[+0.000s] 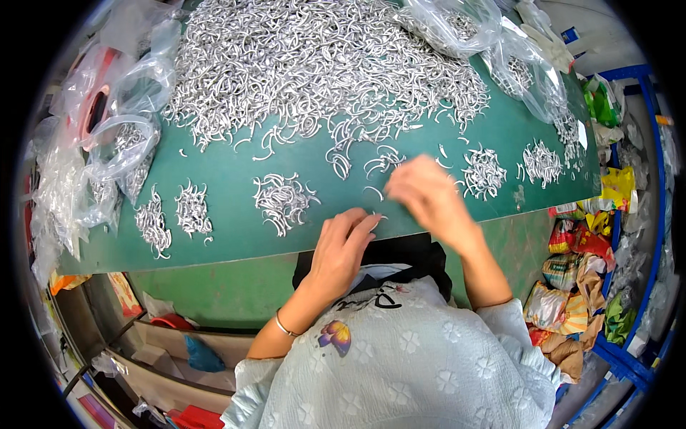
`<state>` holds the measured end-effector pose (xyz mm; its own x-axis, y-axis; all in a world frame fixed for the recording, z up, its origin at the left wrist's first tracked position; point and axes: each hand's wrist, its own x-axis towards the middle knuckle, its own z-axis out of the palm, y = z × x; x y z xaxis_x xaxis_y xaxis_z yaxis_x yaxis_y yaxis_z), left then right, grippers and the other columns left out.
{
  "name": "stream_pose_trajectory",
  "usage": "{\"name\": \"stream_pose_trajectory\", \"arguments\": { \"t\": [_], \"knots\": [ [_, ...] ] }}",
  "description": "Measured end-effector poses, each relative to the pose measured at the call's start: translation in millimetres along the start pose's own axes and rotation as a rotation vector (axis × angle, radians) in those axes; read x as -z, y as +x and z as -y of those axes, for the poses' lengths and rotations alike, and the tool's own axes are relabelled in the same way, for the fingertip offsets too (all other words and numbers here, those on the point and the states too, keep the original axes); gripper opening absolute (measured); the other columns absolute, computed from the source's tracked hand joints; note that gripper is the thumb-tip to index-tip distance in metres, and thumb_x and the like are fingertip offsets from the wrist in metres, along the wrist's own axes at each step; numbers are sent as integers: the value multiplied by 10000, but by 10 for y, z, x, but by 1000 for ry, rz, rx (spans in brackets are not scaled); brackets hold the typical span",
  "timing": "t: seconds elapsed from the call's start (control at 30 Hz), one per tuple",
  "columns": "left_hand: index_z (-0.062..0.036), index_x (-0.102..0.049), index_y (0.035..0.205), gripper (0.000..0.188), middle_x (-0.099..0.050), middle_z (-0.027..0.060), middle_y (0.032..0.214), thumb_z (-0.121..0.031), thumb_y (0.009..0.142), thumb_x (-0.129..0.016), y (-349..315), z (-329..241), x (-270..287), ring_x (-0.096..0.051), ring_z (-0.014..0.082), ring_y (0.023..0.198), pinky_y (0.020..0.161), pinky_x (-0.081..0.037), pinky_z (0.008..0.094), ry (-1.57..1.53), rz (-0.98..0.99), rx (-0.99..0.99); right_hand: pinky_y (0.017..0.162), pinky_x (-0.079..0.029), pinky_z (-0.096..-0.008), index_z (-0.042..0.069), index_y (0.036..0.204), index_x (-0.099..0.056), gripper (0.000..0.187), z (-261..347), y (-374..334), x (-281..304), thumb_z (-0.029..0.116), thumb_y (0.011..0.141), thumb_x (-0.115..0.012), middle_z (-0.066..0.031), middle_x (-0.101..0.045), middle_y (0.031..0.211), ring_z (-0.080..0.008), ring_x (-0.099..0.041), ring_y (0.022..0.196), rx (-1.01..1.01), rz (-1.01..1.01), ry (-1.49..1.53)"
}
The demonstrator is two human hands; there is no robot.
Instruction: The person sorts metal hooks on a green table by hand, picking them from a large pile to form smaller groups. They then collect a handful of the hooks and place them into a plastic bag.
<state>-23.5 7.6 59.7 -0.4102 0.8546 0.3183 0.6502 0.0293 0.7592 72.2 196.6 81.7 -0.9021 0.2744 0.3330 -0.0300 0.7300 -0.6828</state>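
Note:
A large heap of small curved silver pieces (307, 68) covers the far part of the green table (229, 157). My left hand (339, 250) is at the near edge, fingers closed, with a small curved silver piece (383, 217) at its fingertips. To its right, my right hand (432, 200) hovers over the table with bent fingers smeared by motion; whether it holds anything is hidden. Loose pieces (386, 161) lie just beyond it. Small piles of the same pieces sit left of my hands (282, 204) and right of them (484, 173).
Two more small piles (191, 209) are at the left and another (542, 163) at the right. Clear plastic bags (132, 136) with silver pieces crowd the left edge; more bags (457, 28) lie far right. A blue shelf frame (654, 214) and colourful packages (564, 286) stand right of the table.

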Motion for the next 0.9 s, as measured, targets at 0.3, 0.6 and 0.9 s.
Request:
{"name": "stream_pose_trajectory", "arguments": {
  "t": [0.3, 0.6, 0.9],
  "knots": [
    [-9, -631, 1090, 361, -584, 119, 1146, 39, 740, -706, 125, 28, 55, -562, 274, 888, 774, -452, 387, 44, 140, -58, 807, -424, -381, 42, 854, -620, 108, -353, 454, 180, 60, 775, -692, -84, -590, 984, -284, -541, 932, 38, -41, -473],
    [-16, -620, 1110, 369, -570, 120, 1195, 10, 756, -719, 25, 63, -51, -568, 286, 964, 812, -457, 420, -104, -29, 53, 812, -468, -376, 27, 903, -660, 89, 169, 138, -44, 35, 819, -690, -95, -638, 871, -286, -599, 868, -107, 258, -76],
    [-25, -639, 1079, 349, -585, 98, 1109, 0, 740, -718, 101, 63, 20, -550, 299, 1037, 823, -431, 377, 124, 122, -95, 839, -432, -397, 24, 979, -627, 193, -274, 538, -1, 38, 796, -685, -85, -596, 967, -287, -570, 927, -51, 95, -408]
  ]
}}
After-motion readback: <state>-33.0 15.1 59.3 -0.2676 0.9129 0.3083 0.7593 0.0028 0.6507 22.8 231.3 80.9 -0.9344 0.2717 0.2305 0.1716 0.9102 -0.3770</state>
